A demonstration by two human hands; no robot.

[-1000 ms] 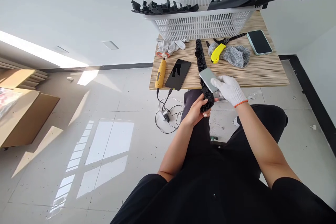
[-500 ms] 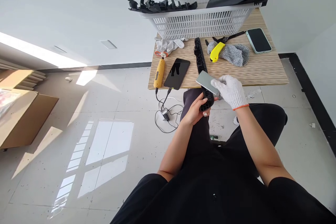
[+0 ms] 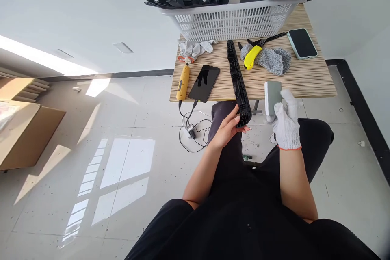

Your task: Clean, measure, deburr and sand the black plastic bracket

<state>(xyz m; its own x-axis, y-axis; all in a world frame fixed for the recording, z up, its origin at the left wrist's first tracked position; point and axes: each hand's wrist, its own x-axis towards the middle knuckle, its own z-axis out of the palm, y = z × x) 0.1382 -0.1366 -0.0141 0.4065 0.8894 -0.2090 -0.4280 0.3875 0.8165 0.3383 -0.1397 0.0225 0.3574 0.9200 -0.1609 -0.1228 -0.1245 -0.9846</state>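
My bare left hand (image 3: 228,126) grips the near end of a long black plastic strip (image 3: 238,77) with ribs and clips along it. The far end of the strip reaches over the table, beside a yellow-handled cutter (image 3: 252,57). My right hand (image 3: 286,124) wears a white knit glove with an orange cuff. Its fingers hold a sanding sponge (image 3: 273,96), grey-green on its face and white along the side, over the table's front edge. The sponge is apart from the strip, off to its right.
A white basket (image 3: 231,20) holding black plastic parts stands at the table's back. On the wooden table (image 3: 310,77) lie a yellow corded rotary tool (image 3: 183,82), two phones, a white glove (image 3: 196,48), black pliers (image 3: 265,42) and a grey knit glove (image 3: 276,60). Cables hang at the left front.
My right hand has moved right with the sanding sponge, off the black strip, and turned it more upright. My left hand still holds the strip, which has tipped slightly.
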